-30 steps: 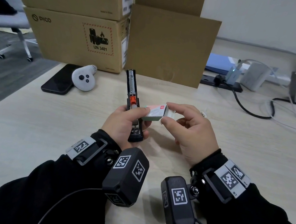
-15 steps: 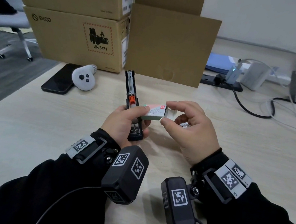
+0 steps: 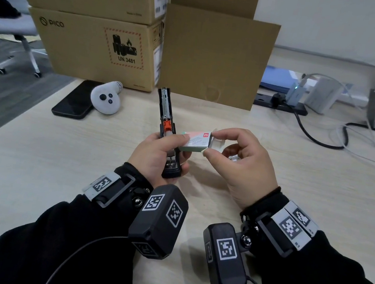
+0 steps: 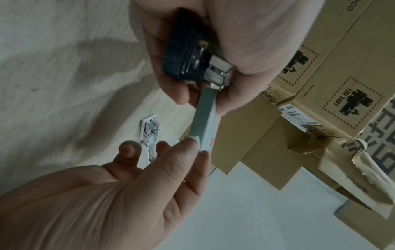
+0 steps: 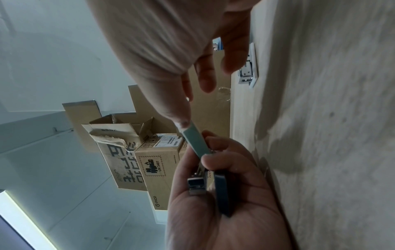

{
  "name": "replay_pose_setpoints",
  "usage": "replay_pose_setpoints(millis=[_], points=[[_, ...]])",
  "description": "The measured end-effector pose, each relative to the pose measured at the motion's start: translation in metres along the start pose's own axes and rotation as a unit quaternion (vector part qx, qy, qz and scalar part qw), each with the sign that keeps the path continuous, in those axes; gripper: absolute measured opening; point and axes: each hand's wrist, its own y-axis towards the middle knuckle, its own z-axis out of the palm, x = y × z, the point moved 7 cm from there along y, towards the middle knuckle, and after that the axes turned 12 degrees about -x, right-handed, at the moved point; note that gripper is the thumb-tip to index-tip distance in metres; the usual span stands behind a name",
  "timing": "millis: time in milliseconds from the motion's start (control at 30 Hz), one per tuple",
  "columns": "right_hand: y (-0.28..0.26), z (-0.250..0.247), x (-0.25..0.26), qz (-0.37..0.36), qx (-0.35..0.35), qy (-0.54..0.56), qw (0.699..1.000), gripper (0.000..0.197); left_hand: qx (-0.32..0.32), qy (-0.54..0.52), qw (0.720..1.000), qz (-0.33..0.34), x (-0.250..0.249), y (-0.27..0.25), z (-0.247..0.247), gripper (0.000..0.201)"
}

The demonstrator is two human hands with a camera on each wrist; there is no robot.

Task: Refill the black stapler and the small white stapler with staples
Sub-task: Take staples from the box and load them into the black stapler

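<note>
My left hand (image 3: 184, 149) grips the black stapler (image 3: 165, 112) above the table. The stapler is open, its metal magazine and orange pusher facing up. The left thumb also presses on the left end of a small green and pink staple box (image 3: 196, 141). My right hand (image 3: 212, 145) pinches that box's right end between thumb and forefinger, where a white flap sticks out. The small white stapler (image 4: 149, 133) lies opened on the table under my right hand, showing its metal inside (image 5: 249, 67). The left wrist view shows the black stapler's base (image 4: 183, 55) in my palm.
A black phone (image 3: 75, 101) and a white controller (image 3: 106, 100) lie at the far left of the table. Stacked cardboard boxes (image 3: 94, 48) and a cardboard sheet (image 3: 216, 57) stand behind. A power strip (image 3: 282, 103) and cables (image 3: 349, 139) are at the back right.
A white flap has come out at the staple box's right end under my right fingers. Both hands and the black stapler have barely moved.
</note>
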Motion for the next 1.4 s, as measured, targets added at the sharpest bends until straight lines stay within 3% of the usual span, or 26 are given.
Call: replay_pose_setpoints(millis=[167,333,500,633,733,900,1000,1166,1400], points=[[0.0,-0.001,-0.002,0.012,-0.008,0.009,1.0,0.025,-0.004,-0.006,1.0,-0.001,-0.001,0.0,-0.001,0.056],[0.002,-0.005,0.001,-0.028,-0.031,0.023,0.999,0.027,-0.005,-0.027,1.0,-0.009,-0.001,-0.001,0.0,0.037],[0.005,-0.009,0.001,-0.04,-0.024,0.024,0.999,0.012,-0.011,-0.041,0.999,-0.012,-0.002,-0.001,-0.001,0.036],[0.011,-0.015,-0.003,0.017,-0.015,0.112,0.993,0.01,-0.012,-0.029,0.999,-0.007,-0.002,-0.002,-0.002,0.036],[0.019,-0.021,-0.007,0.072,-0.052,0.208,0.974,0.019,0.002,0.015,1.0,-0.002,-0.002,-0.007,0.001,0.033],[0.03,-0.027,-0.01,0.103,-0.097,0.252,0.957,0.023,0.043,0.062,0.997,-0.006,0.003,-0.01,0.007,0.024],[0.035,-0.029,-0.013,0.107,-0.089,0.246,0.959,0.02,0.086,0.099,0.991,-0.014,0.007,-0.014,0.012,0.021],[0.043,-0.035,-0.019,0.128,-0.058,0.264,0.954,0.018,0.171,0.181,0.968,-0.011,0.014,-0.023,0.021,0.034],[0.032,-0.016,-0.026,0.132,0.047,0.157,0.978,0.013,0.206,0.212,0.955,-0.005,0.017,-0.025,0.026,0.041]])
